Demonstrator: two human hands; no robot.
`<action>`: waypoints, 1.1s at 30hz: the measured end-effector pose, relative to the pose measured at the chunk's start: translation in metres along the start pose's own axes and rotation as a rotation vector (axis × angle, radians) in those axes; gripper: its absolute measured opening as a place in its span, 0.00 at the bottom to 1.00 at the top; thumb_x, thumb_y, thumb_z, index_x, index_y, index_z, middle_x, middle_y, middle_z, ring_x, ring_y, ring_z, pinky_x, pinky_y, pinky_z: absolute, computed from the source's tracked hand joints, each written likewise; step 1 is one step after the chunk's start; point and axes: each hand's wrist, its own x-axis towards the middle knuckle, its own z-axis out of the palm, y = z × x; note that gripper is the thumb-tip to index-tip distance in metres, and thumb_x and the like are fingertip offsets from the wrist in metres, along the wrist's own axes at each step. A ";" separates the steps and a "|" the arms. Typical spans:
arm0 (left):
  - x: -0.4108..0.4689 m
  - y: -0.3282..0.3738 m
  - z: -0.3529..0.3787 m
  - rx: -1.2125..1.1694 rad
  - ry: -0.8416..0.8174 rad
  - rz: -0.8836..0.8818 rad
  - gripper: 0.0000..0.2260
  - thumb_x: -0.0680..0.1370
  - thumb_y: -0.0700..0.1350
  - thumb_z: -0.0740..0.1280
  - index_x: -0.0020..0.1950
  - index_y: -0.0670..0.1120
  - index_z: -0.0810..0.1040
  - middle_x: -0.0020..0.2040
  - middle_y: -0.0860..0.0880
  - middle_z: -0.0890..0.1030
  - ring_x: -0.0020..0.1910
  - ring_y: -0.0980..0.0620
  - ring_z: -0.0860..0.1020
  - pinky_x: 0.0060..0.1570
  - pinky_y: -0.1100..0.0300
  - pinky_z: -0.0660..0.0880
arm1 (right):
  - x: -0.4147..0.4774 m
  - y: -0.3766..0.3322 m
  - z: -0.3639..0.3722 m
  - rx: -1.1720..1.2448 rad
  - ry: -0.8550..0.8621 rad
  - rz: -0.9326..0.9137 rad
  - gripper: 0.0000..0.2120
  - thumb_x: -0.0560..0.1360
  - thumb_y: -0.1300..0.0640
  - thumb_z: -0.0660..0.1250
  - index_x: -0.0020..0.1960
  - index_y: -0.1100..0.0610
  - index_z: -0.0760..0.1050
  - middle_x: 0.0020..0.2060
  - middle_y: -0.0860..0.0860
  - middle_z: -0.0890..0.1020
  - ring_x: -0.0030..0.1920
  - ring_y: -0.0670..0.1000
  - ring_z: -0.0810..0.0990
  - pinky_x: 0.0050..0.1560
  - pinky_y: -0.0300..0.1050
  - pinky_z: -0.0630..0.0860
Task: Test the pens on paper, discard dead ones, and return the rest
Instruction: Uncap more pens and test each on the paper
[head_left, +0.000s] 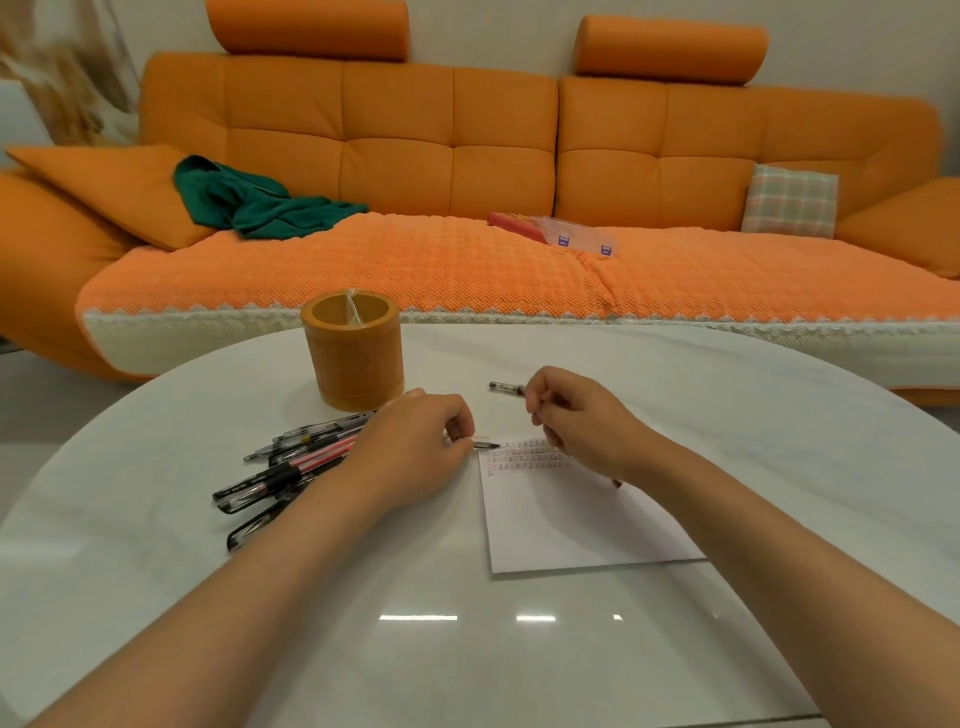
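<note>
A white round table holds everything, and a sheet of paper lies on it, right of centre. Left of the paper, a loose pile of pens lies on the table, black and red ones fanned out, partly hidden under the left forearm. Behind the paper and to its left stands a round yellow-brown pot, upright; I cannot tell what is inside.

The left hand rests at the paper's top left corner, fingers curled, pinching a short dark cap that points onto the paper. Rows of small test marks cross the top of the paper.

The right hand hovers over the paper's top edge, fingers curled round a pen whose clear end pokes out to the left of the fingers.

Far behind the paper runs an orange sofa, with a green cloth lying on it to the left.
</note>
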 end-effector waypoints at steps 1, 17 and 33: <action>0.000 0.000 0.001 0.016 0.000 0.014 0.02 0.78 0.49 0.68 0.49 0.56 0.78 0.40 0.63 0.74 0.46 0.59 0.72 0.43 0.59 0.69 | 0.000 -0.001 0.000 0.135 -0.003 0.030 0.16 0.79 0.70 0.54 0.49 0.56 0.78 0.40 0.55 0.78 0.36 0.51 0.75 0.35 0.45 0.73; 0.013 -0.006 0.016 -0.014 -0.108 -0.060 0.18 0.72 0.62 0.72 0.59 0.60 0.76 0.51 0.59 0.72 0.56 0.54 0.70 0.56 0.55 0.71 | -0.011 0.001 0.020 0.403 -0.130 0.098 0.09 0.75 0.71 0.60 0.50 0.62 0.75 0.34 0.59 0.79 0.29 0.55 0.78 0.28 0.45 0.62; 0.016 -0.006 0.013 -0.018 -0.170 -0.092 0.18 0.72 0.62 0.71 0.61 0.61 0.77 0.55 0.56 0.72 0.62 0.52 0.69 0.63 0.51 0.70 | -0.012 0.002 0.031 0.167 -0.115 0.001 0.09 0.73 0.69 0.68 0.37 0.63 0.71 0.25 0.55 0.75 0.23 0.49 0.72 0.25 0.41 0.68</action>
